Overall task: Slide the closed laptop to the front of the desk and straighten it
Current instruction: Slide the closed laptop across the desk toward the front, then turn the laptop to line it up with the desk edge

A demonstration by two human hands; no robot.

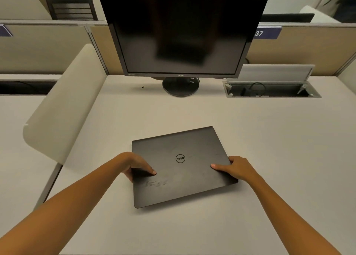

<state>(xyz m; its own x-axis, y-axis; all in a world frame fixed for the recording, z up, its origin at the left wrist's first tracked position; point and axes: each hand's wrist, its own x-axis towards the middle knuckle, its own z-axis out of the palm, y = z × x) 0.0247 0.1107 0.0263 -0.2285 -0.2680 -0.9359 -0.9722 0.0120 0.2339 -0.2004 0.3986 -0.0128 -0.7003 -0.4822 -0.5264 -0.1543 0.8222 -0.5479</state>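
- Nearest: bare stretch of desk (173, 231) at the front edge, both forearms reaching in over it.
- Left hand (137, 165) clamped on the left edge of the closed laptop (181, 170), thumb flat on the lid, fingers curled under or against the side (hidden, so cannot tell which).
- Right hand (236, 168) gripping the right edge likewise, thumb on top of the lid, fingers wrapped round the side.
- Laptop lying flat in mid-desk, near the front but not at the edge, skewed with its right side swung farther back than the left; not yet square to the desk front.
- Likely slips from here: uneven pull between the two hands worsening the skew instead of curing it; thumbs sliding on the smooth lid (already smudged near the front) and losing hold; too long a pull carrying the front edge past the desk lip.
- Farther back: monitor (181, 33) on its round stand, well apart from the laptop.
- Right rear: open cable hatch (269, 89) with a plug and cord inside, clear of the sliding path.
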